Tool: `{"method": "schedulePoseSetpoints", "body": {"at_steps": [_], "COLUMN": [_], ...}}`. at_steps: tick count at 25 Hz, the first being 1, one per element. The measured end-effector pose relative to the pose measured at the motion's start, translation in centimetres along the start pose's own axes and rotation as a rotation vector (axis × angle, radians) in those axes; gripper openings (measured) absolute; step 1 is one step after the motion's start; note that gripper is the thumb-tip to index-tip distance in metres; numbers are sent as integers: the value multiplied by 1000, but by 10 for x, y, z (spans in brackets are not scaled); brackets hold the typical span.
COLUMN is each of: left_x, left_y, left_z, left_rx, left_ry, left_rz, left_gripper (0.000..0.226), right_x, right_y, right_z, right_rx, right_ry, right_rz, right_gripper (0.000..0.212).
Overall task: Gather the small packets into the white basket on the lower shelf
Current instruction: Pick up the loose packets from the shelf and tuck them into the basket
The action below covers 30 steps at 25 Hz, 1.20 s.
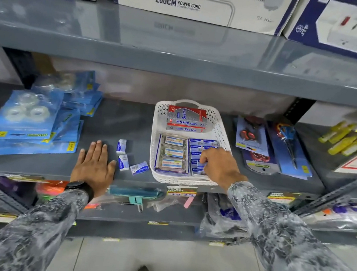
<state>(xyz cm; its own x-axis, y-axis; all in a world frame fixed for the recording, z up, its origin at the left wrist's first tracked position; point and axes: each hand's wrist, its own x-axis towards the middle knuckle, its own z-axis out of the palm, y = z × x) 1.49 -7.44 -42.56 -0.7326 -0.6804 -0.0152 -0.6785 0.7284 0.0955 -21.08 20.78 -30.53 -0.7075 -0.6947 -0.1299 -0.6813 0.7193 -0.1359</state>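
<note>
A white perforated basket (224,131) stands on the grey shelf (112,123), with a red and silver box (186,119) at its back, clear-lidded packs at front left and small blue packets (203,145) at front right. My right hand (218,165) reaches into the basket's front right corner, fingers curled on a small blue packet (201,165) among the others. Three small blue-and-white packets lie loose on the shelf left of the basket: one (121,146), another (123,162), a third (139,168). My left hand (94,163) rests flat on the shelf beside them, fingers spread.
Blue tape packs (30,118) are stacked at the shelf's left. Carded scissors (287,147) lie to the right of the basket, yellow items (346,141) further right. Boxes of power cords (199,1) stand on the shelf above. More goods fill the shelf below.
</note>
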Motion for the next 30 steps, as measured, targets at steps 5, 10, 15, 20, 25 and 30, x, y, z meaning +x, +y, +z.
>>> {"method": "schedulePoseSetpoints", "body": {"at_steps": [5, 10, 15, 20, 25, 30], "left_x": [2, 3, 1, 1, 1, 0], "left_y": [1, 0, 4, 2, 2, 2], "left_z": [1, 1, -2, -1, 0, -3], "left_rx": [-15, -11, 6, 13, 1, 23], "left_ry": [18, 12, 2, 3, 32, 14], "left_rz": [9, 10, 6, 5, 24, 27], "left_gripper": [83, 80, 77, 76, 76, 74], "right_x": [17, 23, 30, 57, 87, 107], "right_y": [-4, -9, -64, -151, -179, -198], "right_z": [9, 14, 3, 20, 18, 39], "right_rx": [37, -41, 47, 43, -263, -136], "right_ry": [38, 25, 248, 158, 208, 14], "right_rz": [-34, -10, -136, -471, -453, -686], "right_gripper": [26, 20, 24, 39, 30, 48]}}
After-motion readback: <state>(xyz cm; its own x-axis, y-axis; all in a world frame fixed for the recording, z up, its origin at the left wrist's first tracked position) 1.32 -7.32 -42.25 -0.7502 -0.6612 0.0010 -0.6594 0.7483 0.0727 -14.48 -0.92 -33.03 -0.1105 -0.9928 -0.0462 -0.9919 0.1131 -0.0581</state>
